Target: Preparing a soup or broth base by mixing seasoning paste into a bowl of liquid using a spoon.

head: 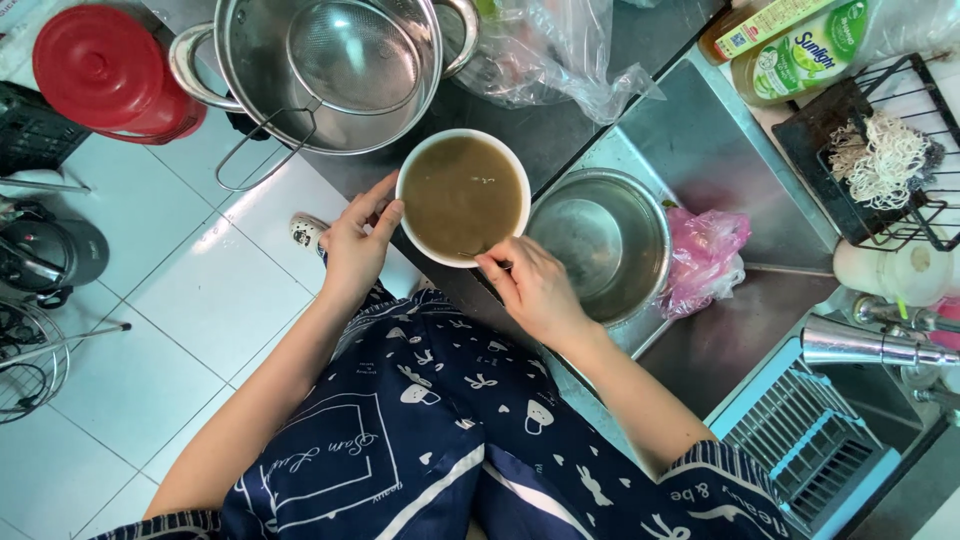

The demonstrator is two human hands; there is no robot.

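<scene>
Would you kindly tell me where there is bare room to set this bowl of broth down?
Bare dark counter lies between the big pot and the sink. The sink floor above the pink bag is also free. Around the steel bowl and tap it is crowded. Both hands, left hand and right hand, grip the white bowl.

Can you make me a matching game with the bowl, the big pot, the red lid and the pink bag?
Things:
1. white bowl
2. big steel pot
3. red lid
4. pink bag

Places or states:
A. beside the round steel basin in the sink
B. full of brown liquid, held by both hands
C. top left corner, over the floor tiles
D. has a mesh strainer inside

Pairs: 1-B, 2-D, 3-C, 4-A
</scene>
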